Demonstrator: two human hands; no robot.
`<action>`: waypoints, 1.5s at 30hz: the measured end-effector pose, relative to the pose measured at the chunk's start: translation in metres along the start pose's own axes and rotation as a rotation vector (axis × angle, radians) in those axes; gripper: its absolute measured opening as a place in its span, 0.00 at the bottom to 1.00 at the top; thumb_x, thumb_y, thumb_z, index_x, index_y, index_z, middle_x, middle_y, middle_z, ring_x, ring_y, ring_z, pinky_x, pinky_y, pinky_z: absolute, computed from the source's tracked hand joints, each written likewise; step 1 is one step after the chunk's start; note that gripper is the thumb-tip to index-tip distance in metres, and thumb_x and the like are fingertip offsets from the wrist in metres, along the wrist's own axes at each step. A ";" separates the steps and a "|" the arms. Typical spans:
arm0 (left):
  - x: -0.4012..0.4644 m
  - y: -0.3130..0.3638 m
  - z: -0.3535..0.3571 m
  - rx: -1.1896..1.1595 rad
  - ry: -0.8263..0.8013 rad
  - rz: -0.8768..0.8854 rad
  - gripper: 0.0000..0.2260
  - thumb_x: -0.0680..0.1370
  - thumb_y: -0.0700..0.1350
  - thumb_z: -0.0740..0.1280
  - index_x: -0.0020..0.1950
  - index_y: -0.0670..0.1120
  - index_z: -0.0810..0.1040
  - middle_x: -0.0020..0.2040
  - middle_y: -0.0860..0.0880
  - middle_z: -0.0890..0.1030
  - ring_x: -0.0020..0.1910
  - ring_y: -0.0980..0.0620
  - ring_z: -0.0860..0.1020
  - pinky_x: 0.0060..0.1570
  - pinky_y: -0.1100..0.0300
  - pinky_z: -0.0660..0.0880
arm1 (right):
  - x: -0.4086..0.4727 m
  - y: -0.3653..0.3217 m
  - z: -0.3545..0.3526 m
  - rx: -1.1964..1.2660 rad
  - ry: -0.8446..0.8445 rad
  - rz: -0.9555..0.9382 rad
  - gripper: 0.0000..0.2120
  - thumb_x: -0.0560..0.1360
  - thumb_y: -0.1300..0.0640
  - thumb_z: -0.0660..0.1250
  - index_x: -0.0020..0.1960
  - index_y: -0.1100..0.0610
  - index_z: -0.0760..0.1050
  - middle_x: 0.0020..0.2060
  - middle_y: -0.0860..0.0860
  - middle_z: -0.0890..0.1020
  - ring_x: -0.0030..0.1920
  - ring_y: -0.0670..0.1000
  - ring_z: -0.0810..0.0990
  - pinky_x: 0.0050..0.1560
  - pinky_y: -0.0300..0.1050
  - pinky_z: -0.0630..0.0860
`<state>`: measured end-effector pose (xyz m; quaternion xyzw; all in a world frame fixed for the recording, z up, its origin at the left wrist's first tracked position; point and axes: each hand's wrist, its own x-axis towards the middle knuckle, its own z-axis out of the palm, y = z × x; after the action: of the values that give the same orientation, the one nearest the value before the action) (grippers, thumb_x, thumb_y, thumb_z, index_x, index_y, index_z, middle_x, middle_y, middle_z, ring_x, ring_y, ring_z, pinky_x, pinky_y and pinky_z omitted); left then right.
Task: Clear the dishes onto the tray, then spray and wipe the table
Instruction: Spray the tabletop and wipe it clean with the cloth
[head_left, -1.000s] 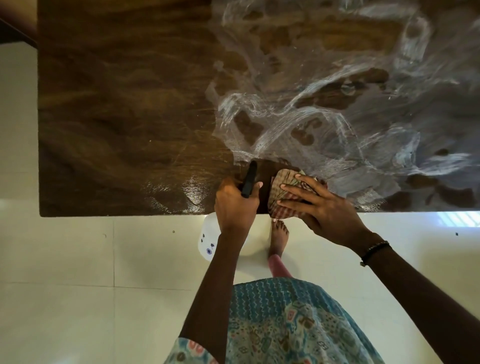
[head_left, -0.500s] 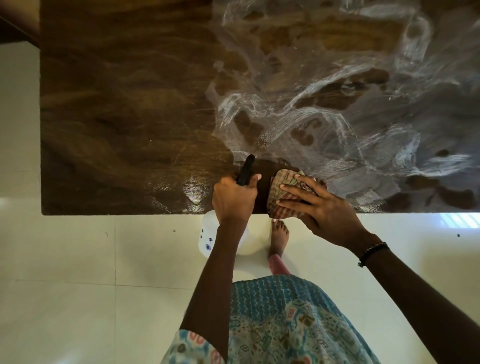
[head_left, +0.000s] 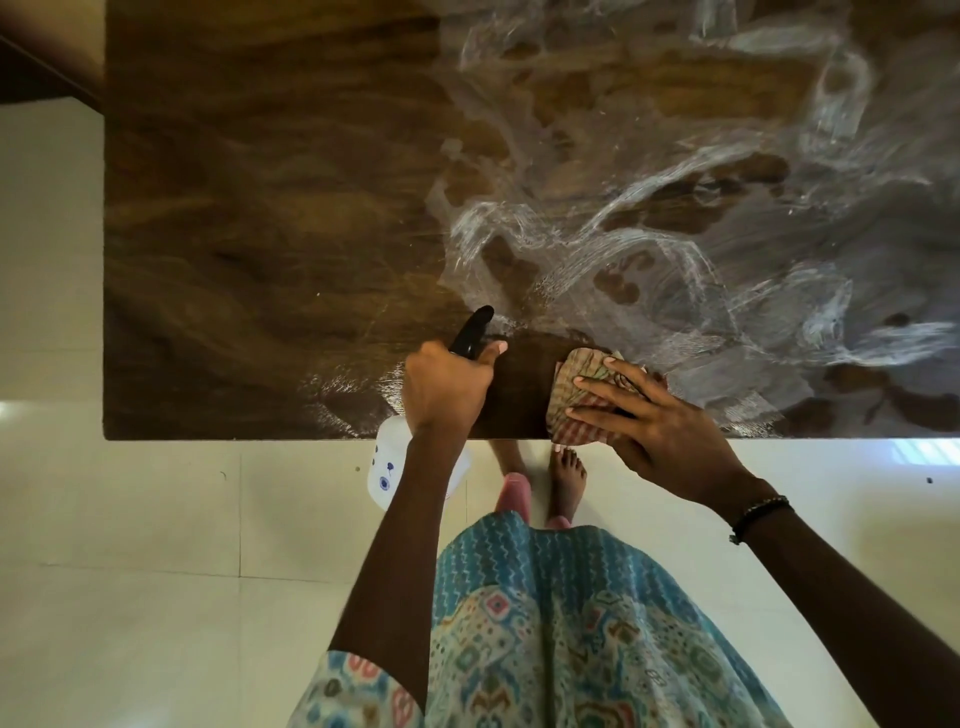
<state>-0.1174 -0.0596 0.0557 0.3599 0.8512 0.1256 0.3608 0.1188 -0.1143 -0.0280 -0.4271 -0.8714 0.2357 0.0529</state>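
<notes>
Looking down from the head camera, much of the spray bottle is hidden: only part of its white body shows below the table edge behind the left forearm, and its black nozzle sticks out above the left hand. Whether a finger sits on the trigger cannot be told. The table runs out of the frame at the top and right, and the cloth is half covered by the right hand.

The table is dark brown wood with a glossy grain; white foamy streaks swirl over its right half, while the left half is bare. Below its near edge lies a pale tiled floor, with two bare feet showing.

The bottle's long axis runs from the near edge inward, nozzle pointing away and slightly right, towards the foam. The left fingers are curled round its neck, thumb alongside. The right fingers are spread, pressing the folded checked cloth flat at the near edge.
</notes>
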 end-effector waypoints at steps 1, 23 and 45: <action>0.001 0.000 -0.002 -0.016 -0.030 0.013 0.28 0.68 0.59 0.74 0.55 0.37 0.76 0.51 0.41 0.80 0.52 0.41 0.79 0.53 0.47 0.77 | 0.002 0.000 -0.001 -0.001 0.013 0.023 0.19 0.80 0.51 0.52 0.69 0.45 0.71 0.71 0.48 0.69 0.75 0.57 0.60 0.57 0.56 0.78; 0.053 0.017 -0.045 -0.352 -0.146 0.113 0.13 0.68 0.52 0.76 0.42 0.43 0.80 0.36 0.52 0.79 0.34 0.67 0.77 0.34 0.79 0.69 | 0.070 0.015 -0.027 -0.125 0.016 -0.073 0.20 0.76 0.51 0.56 0.69 0.44 0.66 0.70 0.49 0.70 0.71 0.59 0.64 0.53 0.55 0.79; 0.068 0.008 -0.056 -0.462 -0.438 0.195 0.06 0.75 0.43 0.69 0.51 0.49 0.77 0.46 0.50 0.81 0.28 0.61 0.78 0.33 0.76 0.71 | 0.123 -0.012 -0.017 -0.038 0.017 0.104 0.19 0.79 0.50 0.54 0.67 0.46 0.72 0.70 0.49 0.71 0.73 0.57 0.62 0.45 0.54 0.82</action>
<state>-0.1854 -0.0039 0.0634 0.3669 0.6639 0.2692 0.5935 0.0378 -0.0193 -0.0211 -0.4747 -0.8518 0.2181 0.0398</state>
